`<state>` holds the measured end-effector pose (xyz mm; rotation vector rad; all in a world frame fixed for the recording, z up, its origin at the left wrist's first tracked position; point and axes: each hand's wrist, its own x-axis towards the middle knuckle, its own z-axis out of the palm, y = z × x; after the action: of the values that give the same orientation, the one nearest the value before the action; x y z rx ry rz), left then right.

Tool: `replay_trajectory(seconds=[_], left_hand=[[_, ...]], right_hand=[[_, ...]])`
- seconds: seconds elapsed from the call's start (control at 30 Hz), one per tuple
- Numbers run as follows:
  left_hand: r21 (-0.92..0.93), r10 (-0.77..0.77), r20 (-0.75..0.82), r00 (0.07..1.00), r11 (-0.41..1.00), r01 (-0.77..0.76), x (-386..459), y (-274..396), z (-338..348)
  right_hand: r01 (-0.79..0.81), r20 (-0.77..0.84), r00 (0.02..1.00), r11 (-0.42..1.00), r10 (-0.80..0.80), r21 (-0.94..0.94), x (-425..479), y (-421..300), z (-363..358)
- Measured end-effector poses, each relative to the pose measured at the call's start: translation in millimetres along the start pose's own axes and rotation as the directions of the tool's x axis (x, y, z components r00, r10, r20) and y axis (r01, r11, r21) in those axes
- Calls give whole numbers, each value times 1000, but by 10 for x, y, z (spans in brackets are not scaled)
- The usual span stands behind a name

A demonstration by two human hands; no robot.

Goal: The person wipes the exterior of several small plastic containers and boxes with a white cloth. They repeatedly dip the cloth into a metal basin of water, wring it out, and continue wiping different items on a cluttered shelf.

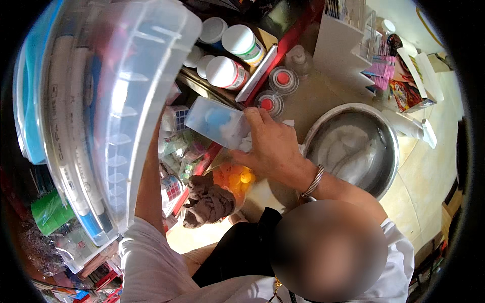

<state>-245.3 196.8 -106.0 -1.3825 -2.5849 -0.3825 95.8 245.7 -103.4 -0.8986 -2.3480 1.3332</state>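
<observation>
My right hand (273,146), with a twisted bracelet at its wrist, grips one end of a small translucent plastic box (201,117). Something blue and something white show through its wall. White crumpled material (246,144), perhaps tissue or cloth, sticks out under the fingers. Close to the camera at left, a large clear plastic case (130,113) with pen-like tubes (72,125) stands tilted. It hides my left hand; only the forearm (149,189) shows beside it, and a blurred pinkish patch shows through the plastic.
A steel basin (394,151) appears to hold water, right of my hand. White-lidded jars (238,39) fill a carton on a red-edged shelf. Two clear containers with red centres (282,78) stand beside it. A crumpled brown cloth (208,202) lies by yellow-orange balls (244,176). A white stepped rack (337,49) stands behind.
</observation>
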Motion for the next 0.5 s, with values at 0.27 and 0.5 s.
replay_trajectory(seconds=[0.27,0.5], left_hand=[[-539,-220,25,975,819,199,-745,685,-732],[-612,-336,77,939,727,311,-1756,836,-1392]], right_hand=[[61,35,998,997,-59,-57,-124,-55,97],[108,-68,990,981,-120,-159,-92,49,236]])
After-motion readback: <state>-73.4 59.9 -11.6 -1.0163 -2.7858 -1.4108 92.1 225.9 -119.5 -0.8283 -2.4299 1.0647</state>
